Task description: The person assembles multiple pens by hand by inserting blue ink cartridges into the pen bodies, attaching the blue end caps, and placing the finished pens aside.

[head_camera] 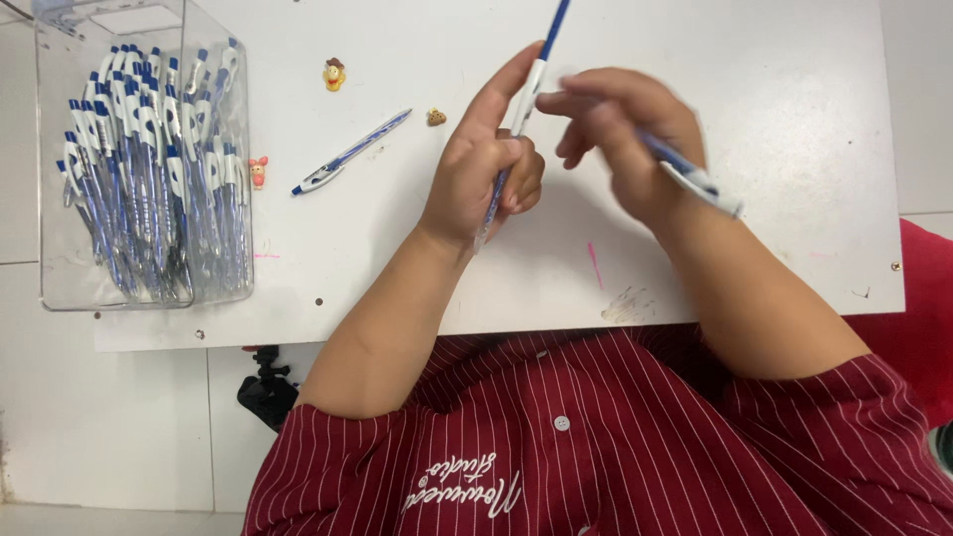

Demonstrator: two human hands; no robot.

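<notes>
My left hand (486, 164) grips a blue and white pen (531, 84) that points up and away from me, its index finger stretched along the barrel. My right hand (625, 139), blurred by motion, holds a second blue and white pen (700, 179) that sticks out to the right past the wrist. Its fingertips are close to the first pen's barrel. Both hands hover over the white table (754, 89).
A clear plastic box (60, 288) at the left holds several blue and white pens. One loose pen (349, 153) lies on the table. Small charms lie near it: a yellow figure (335, 74), a brown piece (436, 117), a pink figure (258, 172).
</notes>
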